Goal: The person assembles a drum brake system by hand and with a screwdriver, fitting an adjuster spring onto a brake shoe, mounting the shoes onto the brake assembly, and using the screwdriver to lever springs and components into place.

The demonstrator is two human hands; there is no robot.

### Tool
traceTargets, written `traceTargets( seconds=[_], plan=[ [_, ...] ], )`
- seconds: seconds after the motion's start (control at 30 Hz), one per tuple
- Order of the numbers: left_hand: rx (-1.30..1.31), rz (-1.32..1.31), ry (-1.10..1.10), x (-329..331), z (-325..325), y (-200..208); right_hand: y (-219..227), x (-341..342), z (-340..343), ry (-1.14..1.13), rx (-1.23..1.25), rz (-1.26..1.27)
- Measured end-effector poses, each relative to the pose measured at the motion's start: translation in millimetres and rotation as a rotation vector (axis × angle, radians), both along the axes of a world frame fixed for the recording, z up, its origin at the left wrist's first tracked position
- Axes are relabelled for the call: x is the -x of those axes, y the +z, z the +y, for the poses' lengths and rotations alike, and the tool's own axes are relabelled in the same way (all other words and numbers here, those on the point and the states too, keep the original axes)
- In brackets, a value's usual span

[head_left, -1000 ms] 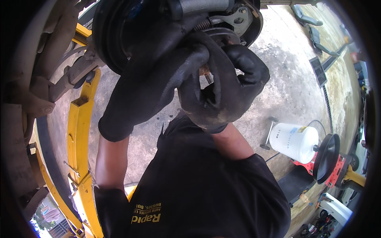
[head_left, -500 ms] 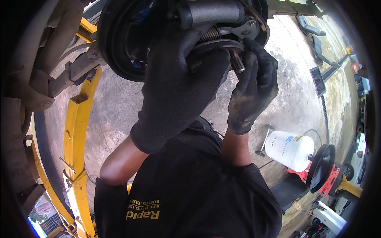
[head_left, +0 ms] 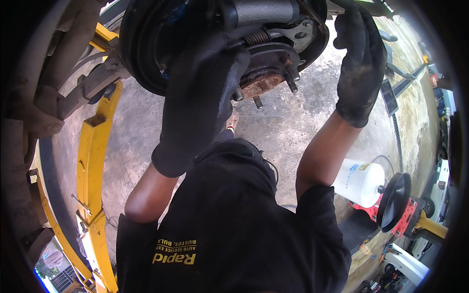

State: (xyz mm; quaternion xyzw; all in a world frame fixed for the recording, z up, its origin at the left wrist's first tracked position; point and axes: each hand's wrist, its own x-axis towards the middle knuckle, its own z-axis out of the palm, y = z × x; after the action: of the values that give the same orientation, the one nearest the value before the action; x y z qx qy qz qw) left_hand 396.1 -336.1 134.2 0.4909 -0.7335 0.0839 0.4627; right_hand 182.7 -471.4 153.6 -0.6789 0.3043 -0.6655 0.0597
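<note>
A drum brake assembly with a black backing plate fills the top of the view, its drum off. At its middle sits a rusty wheel hub with several threaded studs. Behind the hub show a coil spring, a metal lever and a grey rounded part. My left hand, in a black glove, reaches in at the hub's left side; its fingertips are hidden among the parts. To the right of the plate, apart from the hub, my gloved right hand is raised, fingers partly bent, with nothing visible in it.
A yellow lift arm stands at the left, beside dark suspension parts. On the right are a white tank, a black round dish and a red stand. A floor grate lies beyond my right hand.
My right hand has left the stud and moved up and right, past the plate's edge. My left hand has drawn left, uncovering the rusty hub face and more studs.
</note>
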Motion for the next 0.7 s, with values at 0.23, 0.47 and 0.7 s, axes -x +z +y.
traceTargets(
  seconds=[0.23,0.47,0.7],
  plan=[
    [0.029,0.009,-0.011,5,-4,-1,38,32,17,-0.388,0.124,0.570],
    [-0.159,0.035,-0.034,0,4,18,14,-6,86,0.055,-0.232,0.510],
    [-0.112,0.004,-0.060,15,-7,28,42,1,92,-0.134,-0.016,0.999]
  ],
)
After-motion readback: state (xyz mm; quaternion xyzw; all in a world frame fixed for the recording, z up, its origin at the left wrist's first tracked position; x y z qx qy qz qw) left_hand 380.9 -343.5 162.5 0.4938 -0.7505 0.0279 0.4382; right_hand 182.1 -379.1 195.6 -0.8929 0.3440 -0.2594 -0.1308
